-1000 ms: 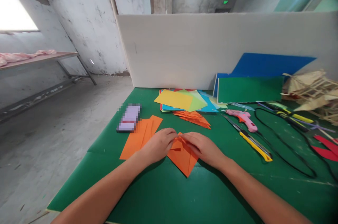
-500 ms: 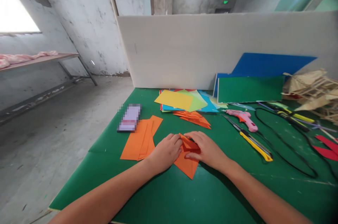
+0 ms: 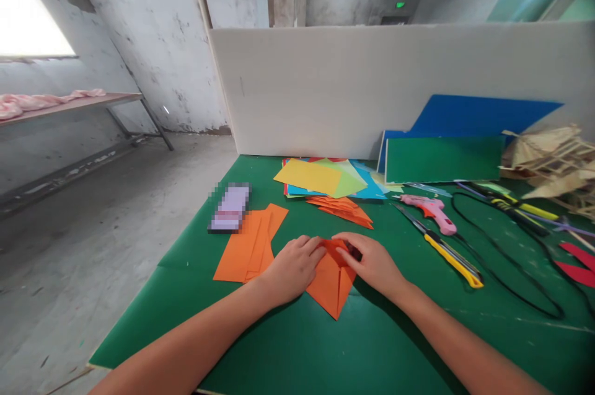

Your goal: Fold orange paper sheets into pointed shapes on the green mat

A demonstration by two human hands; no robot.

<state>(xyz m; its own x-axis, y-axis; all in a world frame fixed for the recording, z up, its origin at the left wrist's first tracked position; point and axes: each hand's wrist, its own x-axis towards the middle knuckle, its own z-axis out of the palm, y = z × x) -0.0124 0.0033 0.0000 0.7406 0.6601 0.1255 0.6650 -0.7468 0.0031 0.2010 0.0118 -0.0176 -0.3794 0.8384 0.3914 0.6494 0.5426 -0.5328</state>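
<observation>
A partly folded sheet of orange paper (image 3: 331,288) lies on the green tabletop in front of me, one corner pointing toward me. My left hand (image 3: 296,265) is closed on its left upper edge, fingertips pressing the paper. On the other side, my right hand (image 3: 369,260) pinches the upper right edge between thumb and fingers. The top part of the paper is partly hidden by my fingers. Left of my hands lie flat orange sheets (image 3: 237,252). Just beyond them sits a pile of folded orange pieces (image 3: 344,212).
A phone (image 3: 230,208), blurred out, lies at the left table edge. Coloured paper sheets (image 3: 307,177) are stacked at the back. To the right are a pink glue gun (image 3: 434,212) with a black cord and a yellow utility knife (image 3: 453,258). A white board (image 3: 307,91) stands behind.
My right fingers have moved from holding a raised flap to pressing at the paper's upper right side. The flap now lies flatter, and a centre crease shows. My left hand stays nearly in place.
</observation>
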